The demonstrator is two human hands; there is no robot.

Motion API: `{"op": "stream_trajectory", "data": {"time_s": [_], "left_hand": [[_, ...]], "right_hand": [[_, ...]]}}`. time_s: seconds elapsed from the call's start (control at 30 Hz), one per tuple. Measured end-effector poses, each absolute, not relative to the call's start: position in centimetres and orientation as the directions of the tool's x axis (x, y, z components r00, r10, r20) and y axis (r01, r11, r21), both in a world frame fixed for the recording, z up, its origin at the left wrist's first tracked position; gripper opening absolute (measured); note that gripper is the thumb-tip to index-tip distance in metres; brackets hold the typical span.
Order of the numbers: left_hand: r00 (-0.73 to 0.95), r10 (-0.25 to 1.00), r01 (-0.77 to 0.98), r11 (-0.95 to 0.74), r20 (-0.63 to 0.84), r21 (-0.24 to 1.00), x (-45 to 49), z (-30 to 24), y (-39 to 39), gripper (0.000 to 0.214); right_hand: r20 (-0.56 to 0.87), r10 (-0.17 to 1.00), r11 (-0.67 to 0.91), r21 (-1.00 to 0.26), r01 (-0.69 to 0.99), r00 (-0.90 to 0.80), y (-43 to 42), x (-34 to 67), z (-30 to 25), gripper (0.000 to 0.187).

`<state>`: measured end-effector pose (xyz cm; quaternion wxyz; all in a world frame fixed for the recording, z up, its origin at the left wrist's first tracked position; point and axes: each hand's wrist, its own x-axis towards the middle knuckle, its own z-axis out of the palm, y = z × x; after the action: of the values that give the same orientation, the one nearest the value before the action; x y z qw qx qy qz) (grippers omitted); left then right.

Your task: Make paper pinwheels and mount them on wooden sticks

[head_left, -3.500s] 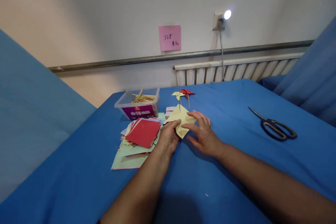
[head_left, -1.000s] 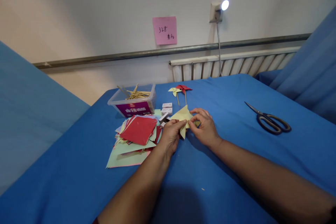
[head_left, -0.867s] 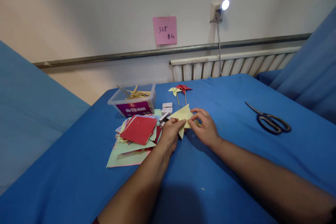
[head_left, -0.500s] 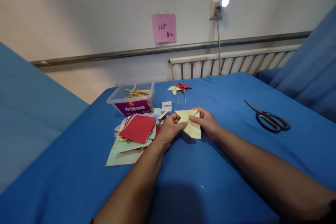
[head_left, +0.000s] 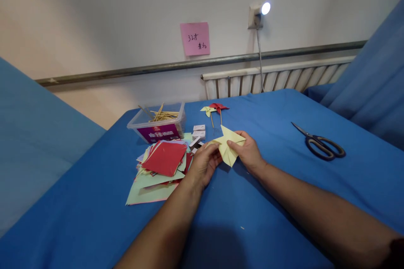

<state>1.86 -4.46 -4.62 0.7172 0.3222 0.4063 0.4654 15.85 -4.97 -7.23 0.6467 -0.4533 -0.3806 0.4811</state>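
A piece of pale yellow paper (head_left: 227, 151), cut and creased from its corners, is held up above the blue cloth between my two hands. My left hand (head_left: 206, 160) pinches its left flap, thumb on top. My right hand (head_left: 248, 151) grips the right side, with the thumb pressed near the middle of the paper. To the left lies a loose stack of coloured paper (head_left: 166, 159) with a red sheet on top. Beyond my hands rest a yellow pinwheel (head_left: 208, 110) and a red pinwheel (head_left: 219, 107) on wooden sticks.
A clear plastic box (head_left: 158, 124) of wooden sticks stands at the back left. Small white boxes (head_left: 198, 131) sit by the paper stack. Black-handled scissors (head_left: 322, 145) lie open on the right. A radiator (head_left: 277, 77) runs along the wall behind the table.
The yellow paper has turned in my hands, with one point now upward. My left hand has shifted its pinch to the left flap. The whole view has tilted slightly.
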Motion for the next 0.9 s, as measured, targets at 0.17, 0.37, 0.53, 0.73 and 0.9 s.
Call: {"op": "stream_trajectory", "data": {"time_s": [0.17, 0.37, 0.53, 0.73, 0.9], "left_hand": [[0.351, 0.878, -0.486, 0.468, -0.326, 0.738, 2.5, -4.9, -5.1, 0.025], [0.289, 0.913, -0.421, 0.391, -0.288, 0.818, 2.9, -5.1, -5.3, 0.026], [0.270, 0.927, -0.397, 0.354, -0.261, 0.847, 2.9, -5.2, -5.3, 0.032], [0.170, 0.934, -0.483, 0.357, -0.315, 0.799, 2.8, -4.6, -4.9, 0.026], [0.132, 0.933, -0.591, 0.345, -0.334, 0.730, 1.9, -3.9, -4.2, 0.032]], "right_hand": [[0.129, 0.921, 0.196, -0.969, -0.153, 0.367, -4.8, 15.9, -7.6, 0.040], [0.175, 0.940, 0.211, -0.973, -0.096, 0.292, -5.2, 15.7, -7.7, 0.035], [0.176, 0.950, 0.195, -0.980, -0.048, 0.260, -5.3, 15.6, -7.7, 0.036], [0.315, 0.928, 0.335, -0.940, -0.071, 0.199, -5.5, 15.8, -7.7, 0.050], [0.612, 0.788, 0.554, -0.750, 0.362, 0.061, -6.6, 16.2, -6.7, 0.057]]}}
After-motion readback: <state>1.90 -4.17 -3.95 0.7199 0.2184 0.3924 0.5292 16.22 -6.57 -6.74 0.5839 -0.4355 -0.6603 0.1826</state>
